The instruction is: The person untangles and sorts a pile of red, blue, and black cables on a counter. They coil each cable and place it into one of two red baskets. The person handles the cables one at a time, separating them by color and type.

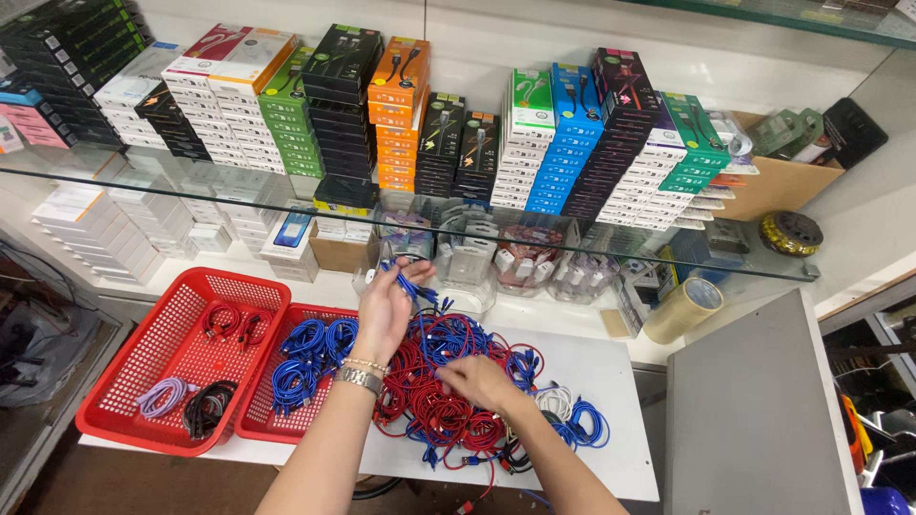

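A tangled pile of red and blue cables lies on a white board. My left hand is raised above the pile, fingers closed on a blue cable that it lifts from the heap. My right hand rests on the pile and presses on red cable coils. A metal watch and a bead bracelet sit on my left wrist. A red basket just left of the pile holds coiled blue cables.
A second red basket at far left holds red, lilac and black cable coils. Stacks of coloured boxes fill a glass shelf. A tape roll and a grey panel lie to the right.
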